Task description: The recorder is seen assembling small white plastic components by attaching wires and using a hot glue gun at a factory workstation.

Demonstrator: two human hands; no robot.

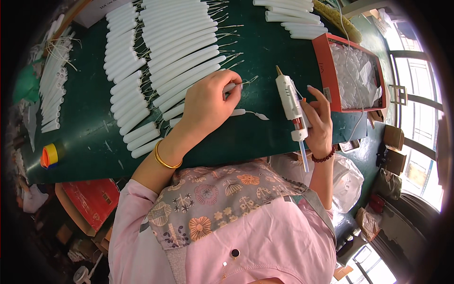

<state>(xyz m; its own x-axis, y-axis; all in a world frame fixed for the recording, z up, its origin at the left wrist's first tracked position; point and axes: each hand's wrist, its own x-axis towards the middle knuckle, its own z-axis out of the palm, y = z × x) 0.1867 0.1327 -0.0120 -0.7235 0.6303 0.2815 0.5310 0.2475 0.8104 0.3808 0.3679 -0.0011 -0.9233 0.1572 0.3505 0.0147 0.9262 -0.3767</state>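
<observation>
Left hand (208, 102) sits on the green desk (265, 52), fingers closed in a narrow pinch on one white tube (230, 87) at its wire end; the thin wire sticks out just past the fingertips (236, 91). A gold bangle (163, 158) is on that wrist. Right hand (318, 120) wraps a white glue gun (289, 97), grip closed around its body, nozzle pointing up the desk and away from the person, a clear glue stick (303, 158) poking out the back toward the desk edge. A dark bead bracelet (323, 157) is on the right wrist. The two hands are near each other but apart.

Another tube (236, 112) with a flat white tab lies on the desk between the hands. Rows of tubes (175, 52) with wires lie side by side left of and above the left hand; more tubes (293, 19) are stacked at the desk's far edge. A red box (326, 66) of white parts stands just beside the right hand. A tape roll (49, 155) sits at the desk's left end.
</observation>
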